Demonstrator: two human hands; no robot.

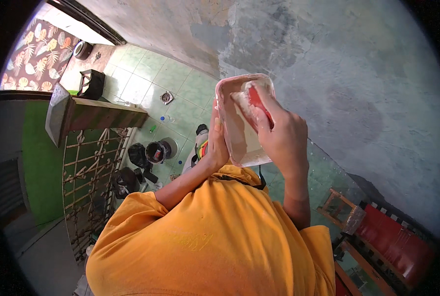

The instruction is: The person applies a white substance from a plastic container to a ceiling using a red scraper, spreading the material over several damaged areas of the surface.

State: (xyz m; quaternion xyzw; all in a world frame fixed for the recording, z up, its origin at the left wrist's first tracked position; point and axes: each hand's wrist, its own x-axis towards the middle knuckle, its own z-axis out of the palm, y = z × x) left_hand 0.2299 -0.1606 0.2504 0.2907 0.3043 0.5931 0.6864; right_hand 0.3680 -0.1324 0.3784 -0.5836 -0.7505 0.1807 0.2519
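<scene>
Red scraper (254, 96) — clamped in right hand (285, 130); left hand (219, 144) holding the tub (253, 157).

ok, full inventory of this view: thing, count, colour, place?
Tray: 1, pinkish-white, upper centre
Paste: 1 batch, off-white, in tray
Hand tool: 1, red, in tray, paste on it
Wall: 1, patchy grey, upper right
Tiled floor: 1, pale green, behind tray
Patterned fabric: 1, dark with leaf print, upper left
Bag: 1, black, right of fabric
Lattice: 1, brownish, left
Bucket: 1, dark, right of lattice
Red panel: 1, red, lower right
Small floor clutter: several, mixed, too small to count
Shirt: 1, orange, lower centre
Left hand: 1, bare, against tray's left side
Right hand: 1, bare, gripping hand tool
</scene>
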